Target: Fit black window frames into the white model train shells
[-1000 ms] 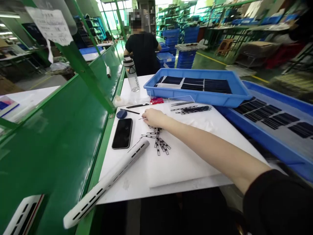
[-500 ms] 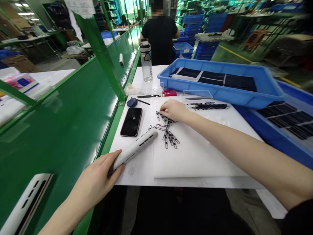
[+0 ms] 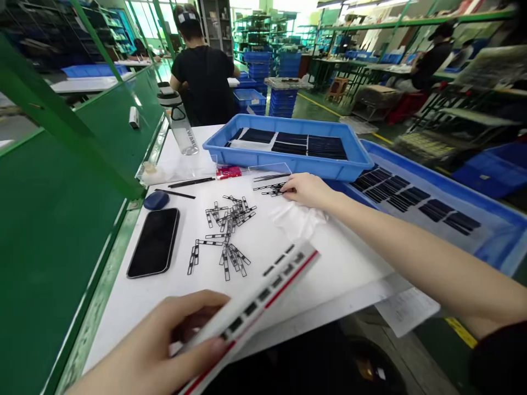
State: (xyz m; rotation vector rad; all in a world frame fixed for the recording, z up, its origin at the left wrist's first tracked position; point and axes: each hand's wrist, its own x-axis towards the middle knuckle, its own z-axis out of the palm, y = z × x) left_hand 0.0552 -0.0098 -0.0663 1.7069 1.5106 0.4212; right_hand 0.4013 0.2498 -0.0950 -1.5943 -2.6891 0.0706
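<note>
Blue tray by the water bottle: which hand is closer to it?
The right. The right hand rests just in front of the blue tray, on small black strips. The left hand is much farther, at the near edge of the table, holding a white slotted bar.

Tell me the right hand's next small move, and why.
Probably pinch one strip from the bundle of black strips and bring it toward the white slotted bar. The right hand has its fingertips at that bundle, and the left hand holds the bar, slots facing up.
</note>
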